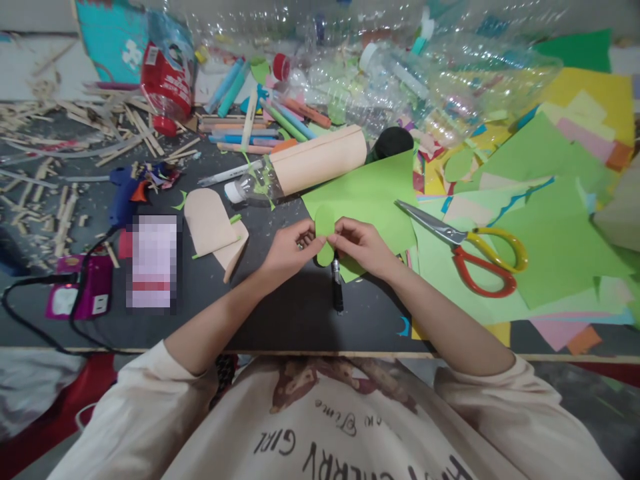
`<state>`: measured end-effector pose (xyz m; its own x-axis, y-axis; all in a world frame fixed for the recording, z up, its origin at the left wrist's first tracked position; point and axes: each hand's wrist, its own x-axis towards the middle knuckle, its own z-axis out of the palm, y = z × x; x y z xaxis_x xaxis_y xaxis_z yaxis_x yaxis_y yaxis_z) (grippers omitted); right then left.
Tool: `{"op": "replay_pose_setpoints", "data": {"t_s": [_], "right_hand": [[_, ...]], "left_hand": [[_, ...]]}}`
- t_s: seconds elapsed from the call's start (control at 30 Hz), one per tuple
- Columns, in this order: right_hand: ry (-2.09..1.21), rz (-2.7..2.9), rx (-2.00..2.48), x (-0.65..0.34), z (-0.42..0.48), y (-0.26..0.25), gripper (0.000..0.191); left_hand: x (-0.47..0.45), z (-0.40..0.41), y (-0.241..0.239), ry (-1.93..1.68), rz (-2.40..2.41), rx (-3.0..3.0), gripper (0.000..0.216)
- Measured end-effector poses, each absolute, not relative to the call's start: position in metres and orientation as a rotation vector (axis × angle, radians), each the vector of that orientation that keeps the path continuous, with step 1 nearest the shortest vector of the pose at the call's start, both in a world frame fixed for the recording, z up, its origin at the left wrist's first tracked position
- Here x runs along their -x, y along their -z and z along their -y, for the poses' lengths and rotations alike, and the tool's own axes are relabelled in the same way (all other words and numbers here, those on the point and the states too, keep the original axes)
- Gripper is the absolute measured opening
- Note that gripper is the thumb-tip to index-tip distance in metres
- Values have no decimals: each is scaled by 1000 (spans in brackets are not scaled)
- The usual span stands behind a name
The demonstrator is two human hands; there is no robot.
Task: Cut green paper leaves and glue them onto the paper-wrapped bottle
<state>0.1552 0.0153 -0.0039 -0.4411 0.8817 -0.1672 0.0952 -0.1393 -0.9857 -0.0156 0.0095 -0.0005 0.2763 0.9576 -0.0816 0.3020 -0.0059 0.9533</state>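
Between my two hands is a small green paper cutout (325, 220) with rounded ends. My left hand (295, 247) pinches its left edge, while the fingers of my right hand (361, 243) close on its right side. Just below my right fingertips a black pen (337, 287) lies on the dark table. A large green paper sheet (373, 193) spreads behind my hands. To the left rest beige paper cutouts (213, 223) with thin green strips. Scissors (467, 240) with yellow and red handles lie open to the right.
Behind my hands lies a plastic bottle (245, 190) wrapped in beige paper. A blue glue gun (124, 197) with a black cable is on the left, near scattered wooden sticks (63, 210). Clear plastic bottles (340, 73) crowd the back. Green sheets (555, 247) cover the right side.
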Motion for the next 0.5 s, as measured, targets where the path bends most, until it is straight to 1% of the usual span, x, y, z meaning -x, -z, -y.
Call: {"op": "replay_pose_setpoints", "data": {"t_s": [0.23,0.5], "right_hand": [[-1657,1499,1103,-155,-16,2,33],[-1651,1470,1090,-154,-19,2,30]], "left_hand": [[16,-10,1,-799,-1240,-1493,28],[16,-13,3,-860,-1156,-1326,20]]}}
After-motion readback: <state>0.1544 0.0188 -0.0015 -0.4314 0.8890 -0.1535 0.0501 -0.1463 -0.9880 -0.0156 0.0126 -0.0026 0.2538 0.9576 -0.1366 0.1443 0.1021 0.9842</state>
